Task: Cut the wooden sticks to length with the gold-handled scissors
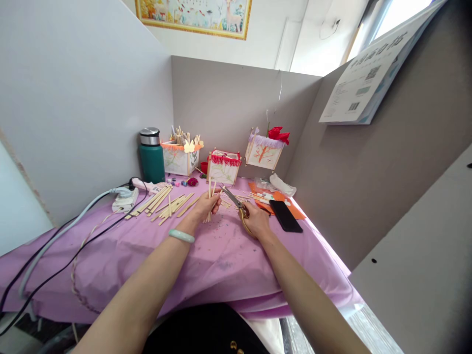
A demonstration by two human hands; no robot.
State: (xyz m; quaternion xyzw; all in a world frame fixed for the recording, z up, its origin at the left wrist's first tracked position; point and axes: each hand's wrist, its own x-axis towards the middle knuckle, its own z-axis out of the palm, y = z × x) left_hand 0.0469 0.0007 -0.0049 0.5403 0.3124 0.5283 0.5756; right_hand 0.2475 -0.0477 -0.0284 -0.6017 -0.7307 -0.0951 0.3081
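Over the middle of the purple-covered table (221, 265), my left hand (205, 205) is closed round a few thin wooden sticks (210, 189) that stand roughly upright. A pale green bangle (181, 236) circles that wrist. My right hand (255, 219) grips a pair of scissors (232, 197) by its gold handles. The blades point up and left, with their tips close to the fingers of my left hand. Whether the blades touch a stick is too small to tell. Left of my left hand lie loose wooden sticks (158, 200), and small scraps are scattered between the hands.
A green bottle (152, 160) stands back left beside a paper box of sticks (179, 161). Two more decorated boxes, one with red fringe (223, 169), are at the back. A black phone (285, 216) lies right, near orange paper (298, 213). Cables (92, 239) cross the left side.
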